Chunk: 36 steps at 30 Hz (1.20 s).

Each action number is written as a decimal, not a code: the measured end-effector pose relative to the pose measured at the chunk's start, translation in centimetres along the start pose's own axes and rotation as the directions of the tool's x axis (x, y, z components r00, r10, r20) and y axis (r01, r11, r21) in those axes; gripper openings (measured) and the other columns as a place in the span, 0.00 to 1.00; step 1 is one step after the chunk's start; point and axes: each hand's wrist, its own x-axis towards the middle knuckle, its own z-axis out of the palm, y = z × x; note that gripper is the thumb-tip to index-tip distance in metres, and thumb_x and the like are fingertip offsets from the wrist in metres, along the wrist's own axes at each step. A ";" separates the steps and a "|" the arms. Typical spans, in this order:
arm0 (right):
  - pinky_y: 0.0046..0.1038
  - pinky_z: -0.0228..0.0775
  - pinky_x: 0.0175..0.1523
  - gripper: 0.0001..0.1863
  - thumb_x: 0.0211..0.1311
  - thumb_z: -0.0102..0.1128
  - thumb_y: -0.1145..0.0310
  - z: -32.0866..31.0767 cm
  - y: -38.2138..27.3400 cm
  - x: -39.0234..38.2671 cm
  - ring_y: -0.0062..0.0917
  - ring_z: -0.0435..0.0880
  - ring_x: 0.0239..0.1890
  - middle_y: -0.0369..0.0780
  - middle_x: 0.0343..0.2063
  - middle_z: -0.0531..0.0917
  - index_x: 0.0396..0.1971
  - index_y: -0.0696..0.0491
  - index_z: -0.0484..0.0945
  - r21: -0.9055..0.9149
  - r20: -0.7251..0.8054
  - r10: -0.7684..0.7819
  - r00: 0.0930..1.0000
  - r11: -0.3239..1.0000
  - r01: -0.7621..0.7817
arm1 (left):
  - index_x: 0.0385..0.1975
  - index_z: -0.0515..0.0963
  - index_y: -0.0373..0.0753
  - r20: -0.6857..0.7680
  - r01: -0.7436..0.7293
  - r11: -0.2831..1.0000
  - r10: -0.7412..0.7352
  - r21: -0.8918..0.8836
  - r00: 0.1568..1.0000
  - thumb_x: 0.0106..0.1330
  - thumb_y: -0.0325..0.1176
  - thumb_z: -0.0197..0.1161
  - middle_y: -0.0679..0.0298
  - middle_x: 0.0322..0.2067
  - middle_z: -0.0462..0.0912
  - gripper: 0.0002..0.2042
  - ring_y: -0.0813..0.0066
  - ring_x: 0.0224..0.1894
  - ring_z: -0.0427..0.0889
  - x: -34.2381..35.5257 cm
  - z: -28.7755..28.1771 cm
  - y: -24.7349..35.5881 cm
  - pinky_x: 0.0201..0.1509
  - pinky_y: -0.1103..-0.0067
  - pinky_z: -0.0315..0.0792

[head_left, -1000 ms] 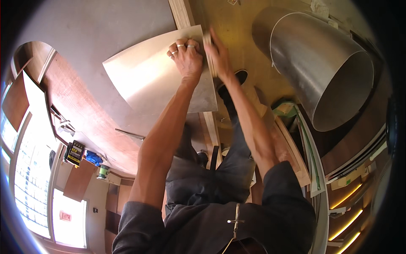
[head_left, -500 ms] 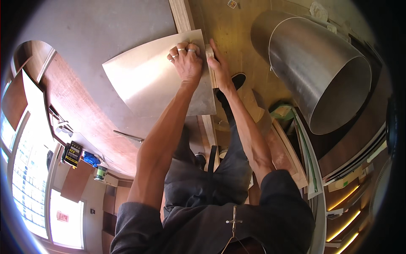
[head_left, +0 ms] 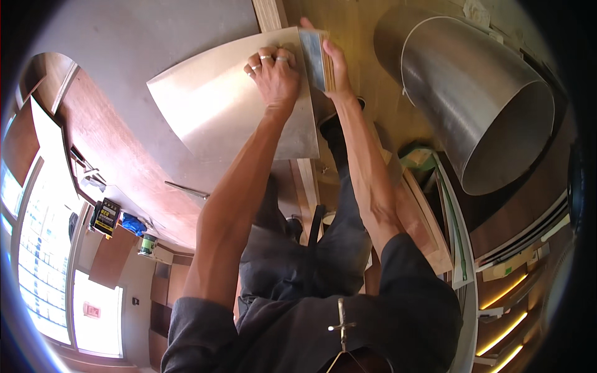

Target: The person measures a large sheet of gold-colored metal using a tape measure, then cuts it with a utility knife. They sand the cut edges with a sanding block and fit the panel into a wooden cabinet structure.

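Note:
A pale, shiny metal sheet (head_left: 199, 105) with a curved upper edge lies over a grey work surface and wooden strip. My left hand (head_left: 273, 79) presses on it near the upper right, fingers curled under and rings showing. My right hand (head_left: 337, 71) grips a wooden block (head_left: 314, 57) with a blue-grey face, held at the sheet's right edge. A slim metal tool (head_left: 183, 188) lies on the surface left of my left forearm.
A large steel cylinder (head_left: 466, 81) lies at the right, beside stacked boards (head_left: 423, 224). A wooden strip (head_left: 270, 13) runs under the sheet. A dark box (head_left: 106, 216), blue cloth (head_left: 133, 224) and green can (head_left: 147, 244) are at the left.
My right hand and the block have moved up along the sheet's edge, and the block's blue-grey face now shows. My left hand stays on the sheet, slightly higher in view.

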 end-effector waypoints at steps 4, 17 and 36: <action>0.25 0.56 0.67 0.42 0.64 0.50 0.45 -0.1 1.2 -3.7 0.22 0.69 0.61 0.39 0.61 0.71 0.71 0.56 0.54 0.044 -0.058 -0.006 0.998 0.999 0.008 | 0.18 0.76 0.49 -0.006 -0.030 1.000 0.030 0.009 1.000 0.51 0.28 0.63 0.68 0.36 0.74 0.06 0.59 0.47 0.68 0.0 -0.2 0.2 0.53 0.62 0.58; 0.30 0.61 0.67 0.45 0.64 0.49 0.35 -4.8 -0.8 -6.5 0.26 0.70 0.64 0.42 0.64 0.69 0.68 0.56 0.59 0.026 -0.031 0.185 0.982 0.982 -0.185 | 0.18 0.75 0.49 -0.019 -0.018 1.000 0.018 -0.015 1.000 0.50 0.28 0.63 0.68 0.36 0.75 0.06 0.59 0.46 0.69 -0.1 -0.1 0.0 0.52 0.63 0.58; 0.26 0.66 0.61 0.35 0.61 0.62 0.62 -3.4 -4.1 -5.9 0.23 0.74 0.58 0.40 0.58 0.76 0.68 0.53 0.62 -0.223 -0.053 0.232 0.971 0.945 -0.238 | 0.18 0.76 0.48 0.009 -0.028 1.000 0.028 -0.012 1.000 0.52 0.27 0.61 0.67 0.37 0.74 0.06 0.56 0.47 0.67 0.0 -0.2 0.2 0.54 0.61 0.57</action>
